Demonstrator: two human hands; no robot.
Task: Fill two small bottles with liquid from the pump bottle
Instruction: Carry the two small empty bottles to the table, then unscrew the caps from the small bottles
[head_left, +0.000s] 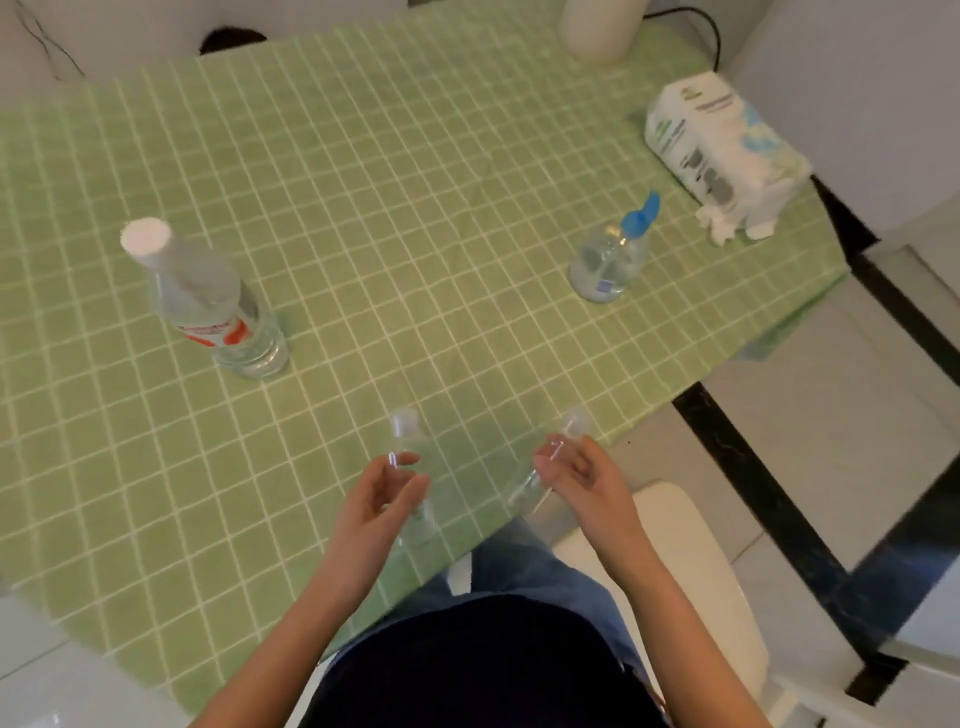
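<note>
The left hand (387, 491) curls around a small clear bottle (410, 467) standing upright at the near table edge, thumb and fingers on its sides. The right hand (576, 475) grips a second small bottle (550, 462), tilted with its cap pointing far and right, just off the table's near-right edge. The pump bottle (610, 260), blue-topped, stands well beyond the right hand; its small blue label is too blurred to read. Far left stands a big bottle (208, 301) with a white cap and a red-and-white label, lettering unreadable. At the far right lies a tissue pack (722, 150), its grey print illegible. A green checked cloth (415, 182) covers the table.
</note>
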